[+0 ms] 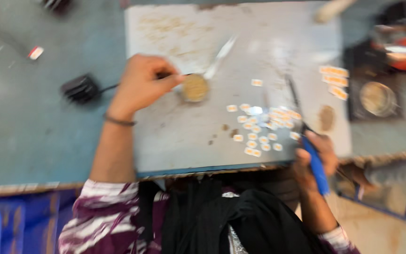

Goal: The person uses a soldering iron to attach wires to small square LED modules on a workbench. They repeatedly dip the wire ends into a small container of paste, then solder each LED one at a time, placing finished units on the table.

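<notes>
the right hand (316,157) is gripping a blue-handled tool (316,167) at the desk's (175,136) near edge, fingers wrapped around the handle, its tip reaching toward scattered small white-and-orange pieces (259,131). farther back, the left hand (139,84) is resting beside a small round dish (195,88), fingers curled, blur hiding the pinch.

From my remote seat the pale work board (189,136) looks matt, scuffed and stained with brown patches. I read the small white-and-orange labels (259,131) as paper, some faintly glossy. The tool in my right hand (313,160) has a smooth blue plastic handle (316,167). The round disc (195,88) by my left hand (139,84) looks grainy and tan. My sleeve (102,211) is soft striped cloth.
</notes>
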